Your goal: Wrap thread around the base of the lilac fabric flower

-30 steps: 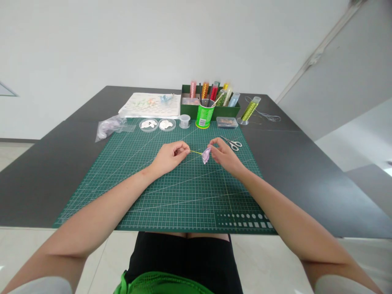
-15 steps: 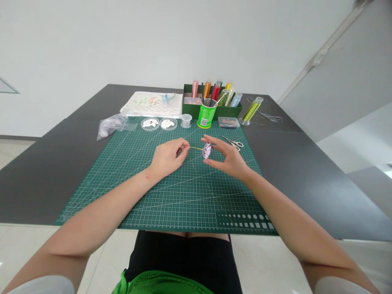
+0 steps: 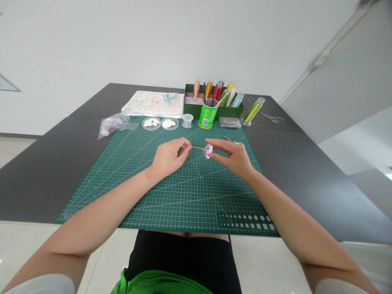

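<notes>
A small lilac flower point(image 3: 208, 151) on a thin yellow-green stem point(image 3: 197, 148) is held sideways over the green cutting mat point(image 3: 171, 196). My left hand point(image 3: 173, 154) is closed, pinching the stem's far end between thumb and forefinger. At the blossom, my right hand point(image 3: 234, 157) has its thumb and forefinger on opposite sides of the petals. A fine thread point(image 3: 200, 175) runs down across the mat below the flower. Scissors point(image 3: 231, 140) lie behind my right hand, which partly hides them.
Behind stand a green can point(image 3: 206, 117) with tools, a green box point(image 3: 191, 109) of thread spools, and a clear case point(image 3: 230, 123). A yellow-green spool point(image 3: 255, 111) leans at right. Two dishes of white pieces point(image 3: 151, 123), white sheets point(image 3: 153, 108) and a plastic bag point(image 3: 112, 123) sit left.
My right hand's thumb and fingers have closed in from a wide spread onto the lilac petals. My left hand keeps its pinch on the stem. The view has shifted slightly.
</notes>
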`<move>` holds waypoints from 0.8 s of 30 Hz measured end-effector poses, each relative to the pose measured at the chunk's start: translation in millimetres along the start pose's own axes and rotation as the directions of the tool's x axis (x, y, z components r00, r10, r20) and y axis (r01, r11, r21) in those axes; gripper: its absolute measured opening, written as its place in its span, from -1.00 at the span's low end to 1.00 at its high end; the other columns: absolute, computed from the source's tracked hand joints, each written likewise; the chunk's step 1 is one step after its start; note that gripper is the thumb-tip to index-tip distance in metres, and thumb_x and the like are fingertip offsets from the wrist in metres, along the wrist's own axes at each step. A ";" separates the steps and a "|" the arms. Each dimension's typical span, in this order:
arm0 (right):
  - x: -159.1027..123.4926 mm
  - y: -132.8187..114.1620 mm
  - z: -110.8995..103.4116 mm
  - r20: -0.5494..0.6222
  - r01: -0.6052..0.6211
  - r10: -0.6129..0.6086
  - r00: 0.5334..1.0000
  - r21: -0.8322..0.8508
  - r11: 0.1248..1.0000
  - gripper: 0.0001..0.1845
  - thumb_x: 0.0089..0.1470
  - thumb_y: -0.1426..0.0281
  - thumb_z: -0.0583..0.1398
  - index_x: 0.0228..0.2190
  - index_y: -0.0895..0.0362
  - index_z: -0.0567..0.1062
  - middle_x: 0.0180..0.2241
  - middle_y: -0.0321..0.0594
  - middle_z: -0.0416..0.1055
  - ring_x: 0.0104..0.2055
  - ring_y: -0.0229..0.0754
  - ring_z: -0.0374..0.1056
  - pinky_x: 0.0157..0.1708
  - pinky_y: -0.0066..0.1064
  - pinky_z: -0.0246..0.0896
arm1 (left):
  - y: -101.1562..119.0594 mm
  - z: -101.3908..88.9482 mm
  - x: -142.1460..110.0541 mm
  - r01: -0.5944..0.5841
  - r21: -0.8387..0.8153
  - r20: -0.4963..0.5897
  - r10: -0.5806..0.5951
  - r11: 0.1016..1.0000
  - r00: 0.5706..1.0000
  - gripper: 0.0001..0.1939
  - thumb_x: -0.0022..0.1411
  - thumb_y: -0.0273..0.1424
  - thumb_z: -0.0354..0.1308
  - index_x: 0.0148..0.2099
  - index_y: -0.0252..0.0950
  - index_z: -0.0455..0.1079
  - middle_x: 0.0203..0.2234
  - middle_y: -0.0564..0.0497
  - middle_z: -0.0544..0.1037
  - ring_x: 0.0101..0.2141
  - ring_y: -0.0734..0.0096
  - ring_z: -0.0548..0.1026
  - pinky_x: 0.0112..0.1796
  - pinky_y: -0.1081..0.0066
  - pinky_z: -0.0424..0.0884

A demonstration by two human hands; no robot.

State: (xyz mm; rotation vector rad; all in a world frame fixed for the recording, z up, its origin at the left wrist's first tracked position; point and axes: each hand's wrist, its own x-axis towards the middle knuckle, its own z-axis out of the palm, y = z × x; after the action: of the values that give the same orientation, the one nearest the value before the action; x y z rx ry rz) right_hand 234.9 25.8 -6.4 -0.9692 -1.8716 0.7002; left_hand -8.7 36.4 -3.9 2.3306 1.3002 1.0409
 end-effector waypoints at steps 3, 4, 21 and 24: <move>0.2 0.3 0.4 -0.006 -0.032 0.032 0.999 0.027 0.999 -0.61 0.13 0.28 0.36 0.02 0.00 0.64 0.03 -0.20 0.62 0.01 -0.02 0.58 0.13 -0.02 0.53 | 0.1 0.4 -1.2 -0.026 0.010 -0.004 0.026 1.000 1.000 -0.86 0.34 -0.39 0.08 -0.26 -0.26 0.45 -0.49 0.09 0.53 -0.49 0.44 0.39 -0.39 0.43 0.21; 0.4 0.4 0.4 -0.004 -0.037 0.037 0.999 0.032 0.999 -0.62 0.14 0.27 0.36 0.01 -0.01 0.65 0.02 -0.20 0.62 -0.01 -0.03 0.59 0.12 -0.01 0.53 | 0.3 0.4 -1.5 -0.033 0.011 -0.006 0.033 0.999 0.999 -0.85 0.34 -0.39 0.08 -0.26 -0.26 0.45 -0.49 0.09 0.53 -0.49 0.44 0.39 -0.39 0.43 0.21; 2.7 1.4 0.1 -0.016 -0.091 0.096 0.995 0.194 0.977 -0.59 0.35 0.19 0.11 0.14 -0.05 0.52 0.18 -0.18 0.51 0.25 -0.04 0.40 0.27 -0.01 0.30 | 3.2 0.6 2.1 0.117 -0.306 -0.009 -0.126 0.945 0.992 -0.82 0.29 -0.31 0.13 -0.33 -0.27 0.44 -0.62 0.14 0.36 -0.57 0.50 0.26 -0.46 0.45 0.17; 1.7 8.2 5.8 0.032 -0.138 0.134 0.990 0.269 0.953 -0.52 0.26 0.32 0.10 0.18 -0.04 0.46 0.25 -0.20 0.43 0.33 -0.04 0.30 0.38 0.03 0.13 | 1.9 5.2 3.2 0.203 -0.493 0.079 -0.189 0.846 0.979 -0.79 0.26 -0.25 0.17 -0.34 -0.27 0.44 -0.66 0.16 0.29 -0.60 0.52 0.19 -0.50 0.47 0.13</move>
State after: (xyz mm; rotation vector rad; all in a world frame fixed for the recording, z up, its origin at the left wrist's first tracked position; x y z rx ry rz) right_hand 232.0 31.2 -14.5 -0.9219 -1.6768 1.0184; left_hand -2.8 38.5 -5.0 1.7783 1.0695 1.1126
